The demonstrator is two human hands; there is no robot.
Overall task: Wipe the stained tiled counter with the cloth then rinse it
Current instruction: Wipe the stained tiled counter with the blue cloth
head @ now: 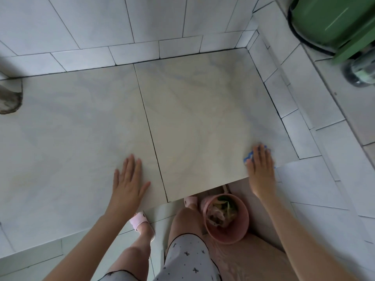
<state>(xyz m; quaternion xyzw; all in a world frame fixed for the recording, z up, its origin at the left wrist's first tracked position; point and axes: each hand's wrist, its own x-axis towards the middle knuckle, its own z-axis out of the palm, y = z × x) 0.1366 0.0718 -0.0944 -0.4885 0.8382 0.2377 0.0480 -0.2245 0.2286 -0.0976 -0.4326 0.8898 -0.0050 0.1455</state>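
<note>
Right hand [261, 171] flat on blue cloth [248, 157]

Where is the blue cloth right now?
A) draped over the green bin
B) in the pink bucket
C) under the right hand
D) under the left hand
C: the cloth shows its blue edge from under the right hand, which presses flat on the counter near its front edge; the left hand lies on bare tile.
</note>
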